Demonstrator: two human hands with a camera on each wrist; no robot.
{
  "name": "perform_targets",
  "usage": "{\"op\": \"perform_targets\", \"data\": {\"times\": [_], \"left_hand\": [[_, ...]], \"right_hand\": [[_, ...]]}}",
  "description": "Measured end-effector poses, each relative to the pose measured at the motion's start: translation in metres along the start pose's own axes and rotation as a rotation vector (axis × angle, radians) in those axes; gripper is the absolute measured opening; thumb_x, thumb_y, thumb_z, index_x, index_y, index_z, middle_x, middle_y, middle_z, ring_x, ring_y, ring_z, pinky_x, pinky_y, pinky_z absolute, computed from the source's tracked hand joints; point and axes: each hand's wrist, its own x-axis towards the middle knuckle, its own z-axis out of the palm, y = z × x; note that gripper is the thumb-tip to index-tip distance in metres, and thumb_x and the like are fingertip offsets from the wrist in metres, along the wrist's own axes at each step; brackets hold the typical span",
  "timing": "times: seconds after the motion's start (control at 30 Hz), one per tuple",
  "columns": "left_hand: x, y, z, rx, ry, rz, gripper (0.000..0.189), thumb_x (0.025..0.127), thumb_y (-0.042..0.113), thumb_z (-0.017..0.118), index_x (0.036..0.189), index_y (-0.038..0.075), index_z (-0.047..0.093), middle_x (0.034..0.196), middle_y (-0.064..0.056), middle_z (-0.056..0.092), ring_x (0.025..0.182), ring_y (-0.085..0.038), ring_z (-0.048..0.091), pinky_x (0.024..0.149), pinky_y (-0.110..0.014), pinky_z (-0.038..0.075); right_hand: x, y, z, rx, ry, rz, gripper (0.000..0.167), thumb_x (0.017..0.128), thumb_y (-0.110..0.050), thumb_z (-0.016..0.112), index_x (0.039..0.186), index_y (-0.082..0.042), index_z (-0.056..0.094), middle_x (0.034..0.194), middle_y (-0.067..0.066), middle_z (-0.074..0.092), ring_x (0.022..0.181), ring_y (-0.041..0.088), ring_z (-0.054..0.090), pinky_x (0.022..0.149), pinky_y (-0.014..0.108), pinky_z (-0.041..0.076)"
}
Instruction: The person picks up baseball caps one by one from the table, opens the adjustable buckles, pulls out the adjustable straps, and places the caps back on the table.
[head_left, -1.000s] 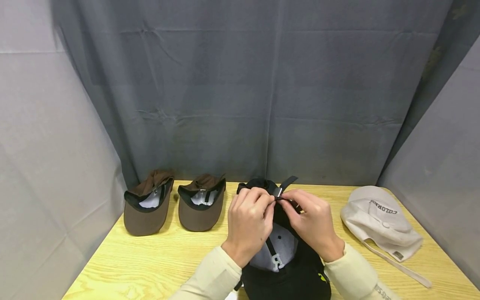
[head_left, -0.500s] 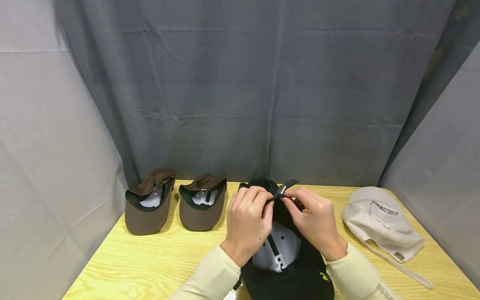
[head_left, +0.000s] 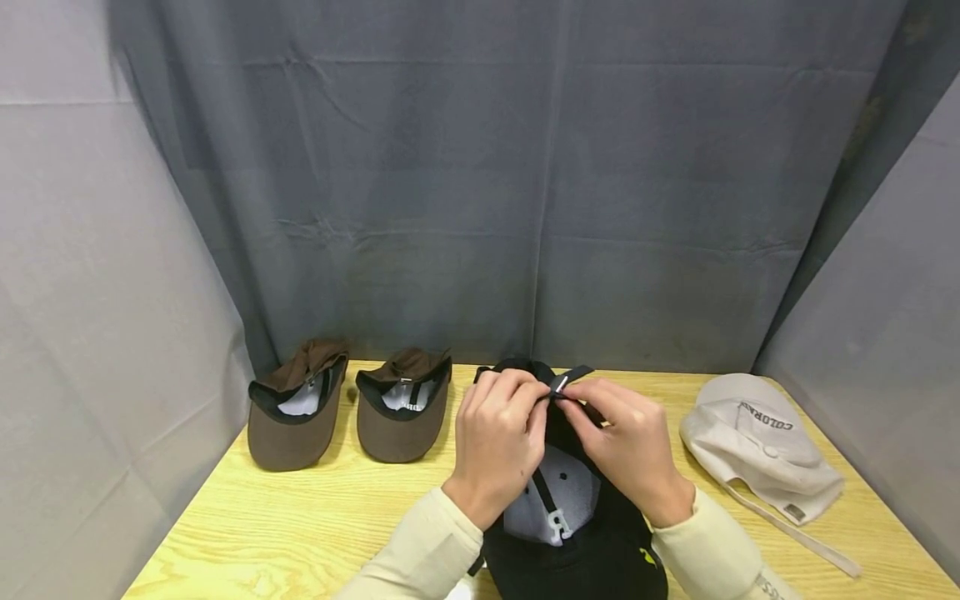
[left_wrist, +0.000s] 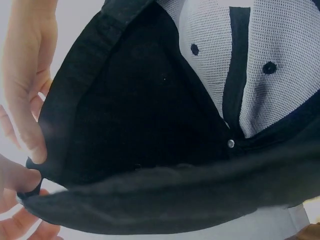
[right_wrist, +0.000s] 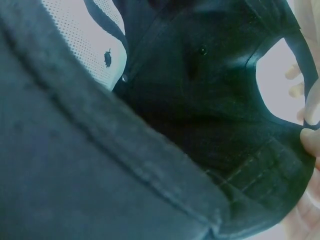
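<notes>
A black cap lies with its inside toward me at the front middle of the table. White mesh lining and a dark seam tape show within it. Both hands meet at its back strap, where a small metal buckle glints. My left hand pinches the strap on the left of the buckle. From the other side my right hand pinches it between thumb and forefinger, and the strap's loose end sticks up past the fingers. In the right wrist view the cap's rear opening shows beside the fingertips.
Two brown caps lie upturned at the back left of the wooden table. A cream cap with dark lettering rests at the right, its strap trailing forward. Grey curtains enclose the back and sides.
The strap's loose end has tipped lower to the right, and the buckle has turned slightly between the fingers. Both hands keep nearly the same place on the cap.
</notes>
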Motion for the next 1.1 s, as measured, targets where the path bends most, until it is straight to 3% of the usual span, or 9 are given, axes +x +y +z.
{"op": "perform_targets", "data": {"times": [0.17, 0.53, 0.83, 0.93, 1.1], "left_hand": [[-0.0022, 0.0001, 0.0001, -0.007, 0.000, 0.006, 0.007, 0.079, 0.013, 0.077, 0.082, 0.018, 0.075, 0.087, 0.007, 0.069, 0.078, -0.014, 0.060, 0.067, -0.027, 0.046], [-0.0042, 0.0021, 0.0004, -0.003, -0.002, 0.023, 0.006, 0.081, 0.013, 0.078, 0.081, 0.018, 0.074, 0.085, 0.007, 0.069, 0.077, -0.013, 0.060, 0.066, -0.026, 0.045], [-0.0039, 0.0011, 0.0008, -0.016, -0.008, 0.001, 0.008, 0.081, 0.013, 0.076, 0.087, 0.018, 0.074, 0.089, 0.006, 0.069, 0.078, -0.014, 0.061, 0.067, -0.026, 0.045], [-0.0024, 0.0018, 0.0004, -0.021, -0.011, 0.000, 0.008, 0.082, 0.013, 0.075, 0.088, 0.018, 0.074, 0.090, 0.006, 0.069, 0.079, -0.014, 0.061, 0.068, -0.026, 0.046], [-0.0008, 0.0033, 0.0012, -0.012, -0.001, 0.010, 0.008, 0.082, 0.013, 0.076, 0.087, 0.018, 0.074, 0.089, 0.007, 0.069, 0.080, -0.014, 0.061, 0.068, -0.026, 0.047]], "right_hand": [[-0.0005, 0.0001, 0.0006, -0.013, 0.021, -0.025, 0.010, 0.087, -0.017, 0.070, 0.085, -0.009, 0.075, 0.078, 0.003, 0.074, 0.066, 0.014, 0.068, 0.060, 0.028, 0.052], [-0.0015, 0.0043, -0.0030, -0.095, 0.067, -0.017, 0.008, 0.080, -0.013, 0.070, 0.084, -0.007, 0.074, 0.074, 0.003, 0.074, 0.060, 0.015, 0.065, 0.055, 0.029, 0.049], [-0.0005, 0.0010, -0.0024, -0.081, 0.050, -0.001, 0.010, 0.074, -0.007, 0.076, 0.084, -0.007, 0.074, 0.076, 0.003, 0.074, 0.063, 0.016, 0.069, 0.058, 0.030, 0.052], [-0.0003, -0.0005, -0.0021, -0.075, 0.048, -0.007, 0.007, 0.081, -0.013, 0.073, 0.084, -0.007, 0.075, 0.075, 0.004, 0.074, 0.061, 0.014, 0.067, 0.057, 0.027, 0.051], [0.0003, -0.0028, -0.0025, -0.063, 0.048, -0.024, 0.024, 0.093, -0.025, 0.063, 0.084, -0.007, 0.075, 0.075, 0.004, 0.074, 0.064, 0.015, 0.068, 0.059, 0.030, 0.053]]}}
